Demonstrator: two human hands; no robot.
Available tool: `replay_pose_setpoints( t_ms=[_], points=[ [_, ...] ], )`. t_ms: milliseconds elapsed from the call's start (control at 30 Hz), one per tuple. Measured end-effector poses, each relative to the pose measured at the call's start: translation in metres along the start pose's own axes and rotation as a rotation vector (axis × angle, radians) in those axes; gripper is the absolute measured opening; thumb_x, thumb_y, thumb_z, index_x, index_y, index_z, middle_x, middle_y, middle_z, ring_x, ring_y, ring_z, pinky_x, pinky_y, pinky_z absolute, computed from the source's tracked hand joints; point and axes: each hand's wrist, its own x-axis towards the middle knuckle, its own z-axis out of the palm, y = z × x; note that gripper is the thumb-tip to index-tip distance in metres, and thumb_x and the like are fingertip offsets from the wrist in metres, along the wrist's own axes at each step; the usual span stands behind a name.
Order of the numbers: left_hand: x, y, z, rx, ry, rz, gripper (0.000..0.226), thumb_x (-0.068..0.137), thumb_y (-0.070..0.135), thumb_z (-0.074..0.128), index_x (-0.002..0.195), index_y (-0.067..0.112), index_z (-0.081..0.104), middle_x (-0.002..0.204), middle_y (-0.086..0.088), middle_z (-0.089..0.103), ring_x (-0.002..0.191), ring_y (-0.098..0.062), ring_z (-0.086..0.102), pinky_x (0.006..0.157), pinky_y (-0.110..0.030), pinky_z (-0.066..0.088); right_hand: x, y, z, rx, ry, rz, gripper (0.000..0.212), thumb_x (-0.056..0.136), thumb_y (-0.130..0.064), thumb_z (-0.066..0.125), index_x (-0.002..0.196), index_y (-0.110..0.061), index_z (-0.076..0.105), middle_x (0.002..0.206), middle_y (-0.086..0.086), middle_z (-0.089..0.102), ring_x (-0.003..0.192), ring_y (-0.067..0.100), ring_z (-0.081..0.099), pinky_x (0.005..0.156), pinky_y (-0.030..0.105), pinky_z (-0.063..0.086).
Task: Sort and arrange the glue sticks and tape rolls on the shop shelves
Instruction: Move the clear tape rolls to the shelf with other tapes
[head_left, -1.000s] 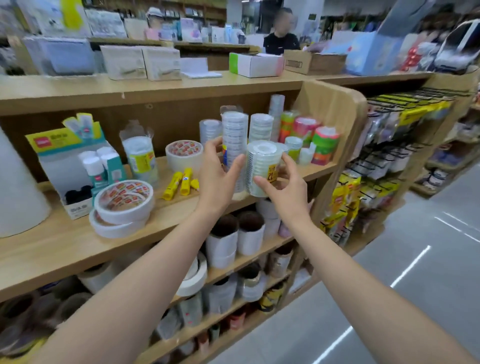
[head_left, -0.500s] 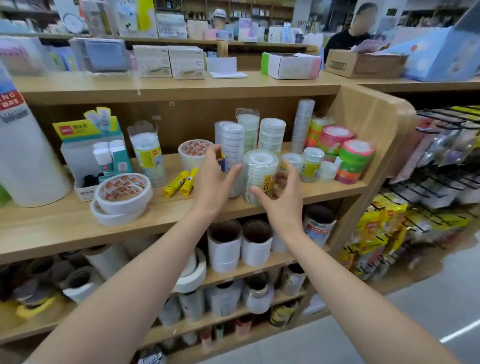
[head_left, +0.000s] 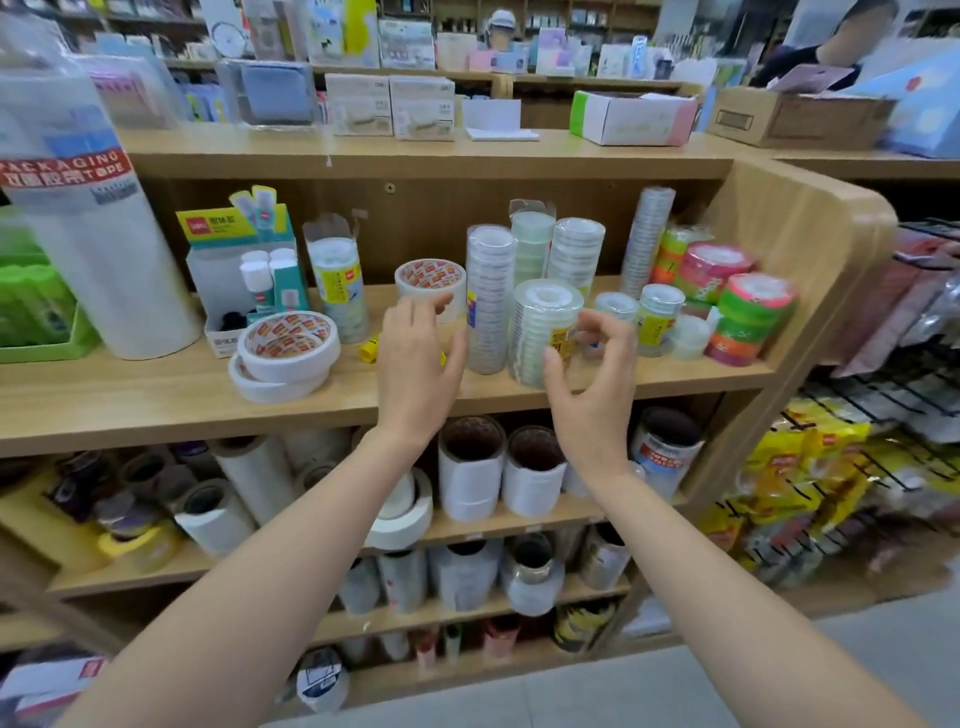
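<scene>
A stack of clear tape rolls (head_left: 543, 327) stands on the upper wooden shelf (head_left: 156, 400). My right hand (head_left: 592, 395) holds its lower right side, thumb on the front and curled fingers at its right edge. My left hand (head_left: 415, 364) hovers open just left of a taller clear tape stack (head_left: 488, 296), touching nothing. It partly hides a yellow glue stick (head_left: 370, 351) lying on the shelf. A box of glue sticks (head_left: 244, 270) stands further left. Two wide white tape rolls (head_left: 285, 345) lie stacked before it.
Coloured tape stacks (head_left: 748, 312) fill the shelf's right end by the curved side panel (head_left: 810, 249). A big packaging tape pack (head_left: 88, 223) stands at the left. Lower shelves hold large rolls (head_left: 470, 467). Boxes sit on top. A person stands at the far right back.
The clear tape stack went from being held in front of the shelf to standing on it. My left hand opened and drifted left. The view shifted left.
</scene>
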Motion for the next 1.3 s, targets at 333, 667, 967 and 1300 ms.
replay_pose_setpoints(
  t_ms=[333, 667, 967, 1300],
  points=[
    [-0.02, -0.05, -0.027, 0.381, -0.333, 0.12, 0.055, 0.094, 0.029, 0.028, 0.123, -0.003, 0.063, 0.127, -0.021, 0.063, 0.117, -0.039, 0.059, 0.099, -0.05, 0.048, -0.021, -0.022, 0.067, -0.101, -0.619, -0.088, 0.043, 0.095, -0.021, 0.048, 0.134, -0.004, 0.057, 0.139, 0.013, 0.056, 0.128, 0.025, 0.05, 0.11, 0.026, 0.031],
    [-0.017, -0.046, -0.043, 0.363, -0.266, -0.007, 0.022, 0.091, 0.027, 0.063, 0.101, 0.01, 0.055, 0.097, -0.013, 0.056, 0.09, -0.03, 0.057, 0.068, -0.04, 0.045, -0.008, -0.032, 0.074, -0.27, -0.535, 0.015, 0.016, 0.084, -0.017, 0.07, 0.097, -0.01, 0.064, 0.098, 0.006, 0.061, 0.089, 0.027, 0.06, 0.077, 0.04, 0.046],
    [-0.028, -0.041, -0.048, 0.225, -0.218, -0.169, 0.026, 0.097, 0.008, 0.047, 0.12, -0.001, 0.056, 0.111, -0.021, 0.056, 0.103, -0.034, 0.053, 0.086, -0.041, 0.041, -0.011, -0.033, 0.062, -0.241, -0.521, 0.109, 0.047, 0.088, -0.01, 0.061, 0.134, -0.009, 0.054, 0.115, 0.012, 0.064, 0.103, 0.028, 0.059, 0.09, 0.039, 0.044],
    [-0.074, -0.051, -0.1, -0.279, -0.043, -0.55, 0.025, 0.094, 0.014, 0.048, 0.118, 0.011, 0.05, 0.098, -0.01, 0.064, 0.088, -0.028, 0.06, 0.081, -0.048, 0.05, -0.052, -0.067, 0.091, 0.155, -0.449, 0.213, 0.046, 0.089, -0.01, 0.06, 0.134, -0.013, 0.053, 0.106, 0.001, 0.059, 0.091, 0.012, 0.054, 0.081, 0.026, 0.046]
  ],
)
